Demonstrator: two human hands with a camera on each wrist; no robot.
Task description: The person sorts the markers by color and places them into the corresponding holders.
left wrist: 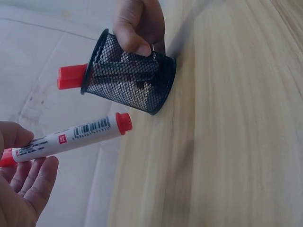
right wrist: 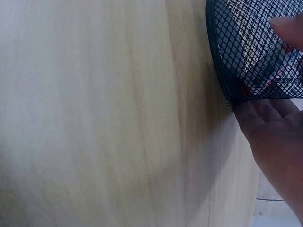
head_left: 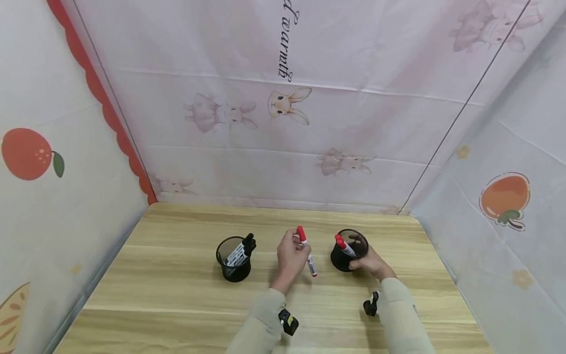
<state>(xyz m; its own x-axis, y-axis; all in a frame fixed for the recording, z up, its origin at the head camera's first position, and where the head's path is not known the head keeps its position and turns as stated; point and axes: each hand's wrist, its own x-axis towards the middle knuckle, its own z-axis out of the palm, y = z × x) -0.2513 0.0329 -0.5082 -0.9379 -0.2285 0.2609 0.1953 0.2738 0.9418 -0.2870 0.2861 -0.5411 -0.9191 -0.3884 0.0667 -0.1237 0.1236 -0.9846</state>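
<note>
My left hand [head_left: 292, 255] pinches a red-capped white marker [head_left: 312, 264] between thumb and fingers, above the middle of the table. In the left wrist view a barcode shows on the marker's barrel, and its red end points toward the right-hand mesh pen cup [left wrist: 128, 78], apart from it. My right hand [head_left: 373, 265] grips that black cup from its right side, thumb on the near wall and fingers behind. Inside the cup, red-capped markers [head_left: 340, 241] lean to the left. Whether the cup's base rests fully on the table is hard to tell.
A second black mesh pen cup [head_left: 236, 273] stands on the left, holding several black-capped markers [head_left: 240, 250]. The wooden table [head_left: 177, 295] meets printed cloth walls at the back and both sides. Small black cameras are strapped at both wrists.
</note>
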